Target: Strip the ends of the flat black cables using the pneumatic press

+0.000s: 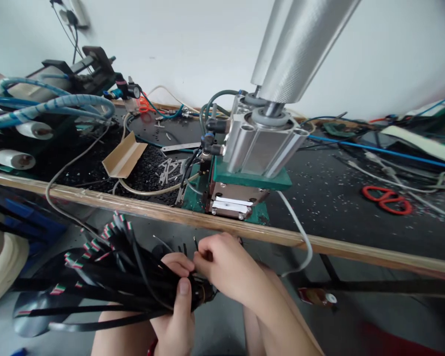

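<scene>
A thick bundle of black cables (114, 277) lies across my lap, its left ends showing red, white and green inner wires. My left hand (176, 311) is wrapped round the bundle near its right end, thumb on top. Beside it, my right hand (222, 262) is closed in a pinch at that end, close to the left fingertips. Whatever is between the right fingers is hidden; a thin dark cable end sticks up just above them. Ahead of both hands, a pneumatic press-like machine (259, 148) stands at the bench edge, with white strips on its front.
The black bench (341, 198) has a wooden front edge. On it are red-handled scissors (387, 200), a folded cardboard piece (124, 155), scraps and hoses. Another machine (48, 104) stands at left. Below are a white bucket (7, 267) and a small bottle (317, 296).
</scene>
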{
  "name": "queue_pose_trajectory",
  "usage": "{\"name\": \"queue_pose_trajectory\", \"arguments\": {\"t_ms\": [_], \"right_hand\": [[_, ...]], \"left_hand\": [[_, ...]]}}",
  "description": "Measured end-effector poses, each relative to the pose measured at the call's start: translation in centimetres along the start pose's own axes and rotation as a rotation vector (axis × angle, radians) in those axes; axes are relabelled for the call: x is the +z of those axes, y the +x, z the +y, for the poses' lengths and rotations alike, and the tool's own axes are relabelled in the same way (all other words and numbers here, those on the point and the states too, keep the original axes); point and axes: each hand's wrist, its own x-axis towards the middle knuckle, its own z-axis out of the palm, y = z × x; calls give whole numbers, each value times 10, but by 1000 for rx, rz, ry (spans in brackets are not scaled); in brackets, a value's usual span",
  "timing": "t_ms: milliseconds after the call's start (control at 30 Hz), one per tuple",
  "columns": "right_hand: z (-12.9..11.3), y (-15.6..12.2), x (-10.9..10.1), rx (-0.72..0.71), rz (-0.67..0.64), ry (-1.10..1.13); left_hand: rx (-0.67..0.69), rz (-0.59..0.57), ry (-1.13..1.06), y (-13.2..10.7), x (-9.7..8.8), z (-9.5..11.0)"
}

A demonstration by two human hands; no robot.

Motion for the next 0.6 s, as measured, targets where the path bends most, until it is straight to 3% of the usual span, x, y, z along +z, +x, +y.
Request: {"name": "queue_pose_trajectory", "arguments": {"t_ms": [133, 300, 433, 533, 600], "right_hand": [[0, 0, 0, -28, -14, -18], [7, 0, 0, -219, -33, 69], [11, -3, 1, -170, -71, -104], [7, -11, 0, -90, 143, -223], [2, -19, 0, -177, 297, -59]], "left_hand": [[50, -44, -12, 7, 6, 6], [77, -57, -70, 9, 9, 16], [-2, -95, -136, 8, 6, 16], [-90, -119, -103, 7, 2, 13], [-147, -131, -74, 3, -2, 8]]}}
